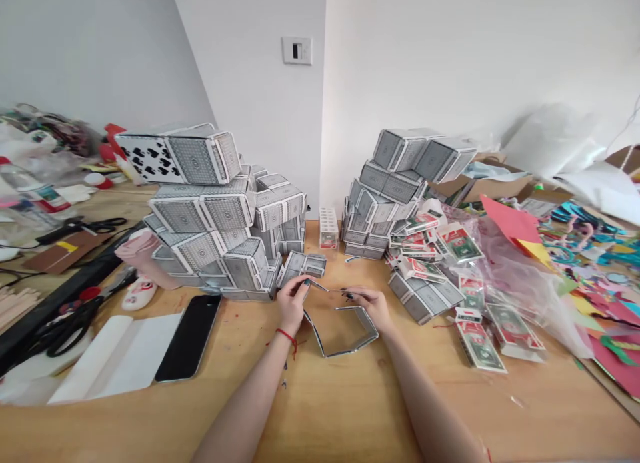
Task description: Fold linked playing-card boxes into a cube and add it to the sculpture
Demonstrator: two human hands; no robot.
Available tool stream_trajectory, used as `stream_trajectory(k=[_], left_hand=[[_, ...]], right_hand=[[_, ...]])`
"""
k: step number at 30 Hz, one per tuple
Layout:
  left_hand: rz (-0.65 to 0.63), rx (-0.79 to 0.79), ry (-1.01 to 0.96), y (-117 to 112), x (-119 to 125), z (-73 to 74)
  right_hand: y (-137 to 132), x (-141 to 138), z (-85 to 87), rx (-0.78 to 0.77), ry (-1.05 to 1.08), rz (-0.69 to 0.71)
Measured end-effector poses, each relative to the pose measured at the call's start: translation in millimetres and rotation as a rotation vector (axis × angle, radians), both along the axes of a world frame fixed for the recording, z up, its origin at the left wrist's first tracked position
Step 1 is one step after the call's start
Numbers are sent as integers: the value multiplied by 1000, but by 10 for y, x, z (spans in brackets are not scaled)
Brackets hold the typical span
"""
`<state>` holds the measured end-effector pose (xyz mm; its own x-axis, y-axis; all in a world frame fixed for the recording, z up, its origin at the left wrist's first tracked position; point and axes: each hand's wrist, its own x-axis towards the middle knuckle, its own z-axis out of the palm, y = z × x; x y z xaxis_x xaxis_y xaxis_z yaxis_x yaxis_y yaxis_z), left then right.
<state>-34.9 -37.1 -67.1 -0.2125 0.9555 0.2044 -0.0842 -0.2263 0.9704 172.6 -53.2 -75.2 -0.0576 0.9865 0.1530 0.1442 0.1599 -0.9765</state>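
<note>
Wooden table point(320, 410) filling the whole foreground, crowded at both ends. On its left half, a big tumbling heap of grey card-back boxes point(220, 216), piled up near the wall, the topmost one showing black spades. Across the gap, a smaller heap point(395, 183) of the same boxes, leaning right. Far right, a bright spread of coloured paper scraps point(590, 263), partly under clear plastic. Front left, white folded sheets point(115, 356) lying flat, with a black phone point(189, 336) face up just beside their right edge. Right of centre, loose card packs point(480, 336) printed in red and green, scattered flat between the smaller heap and the scraps. Black scissors point(65, 326) out at the left edge. And now dead centre, low on the table between the two heaps: left hand point(294, 304) and right hand point(369, 304), apart, one on either side of an open card frame point(350, 348) standing on edge, bare wood visible through it. Left fingertips pinched on the loose flap at the frame's upper left corner, right fingertips pinched on its upper right edge. Thin red thread point(286, 334) round the left wrist.
</note>
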Motion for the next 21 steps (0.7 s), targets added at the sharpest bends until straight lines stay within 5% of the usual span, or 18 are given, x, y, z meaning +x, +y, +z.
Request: stream_trajectory(k=[21], left_hand=[[45,37,14,-17,-23,12]], right_hand=[[-5,-62,-56,147,-265,24]])
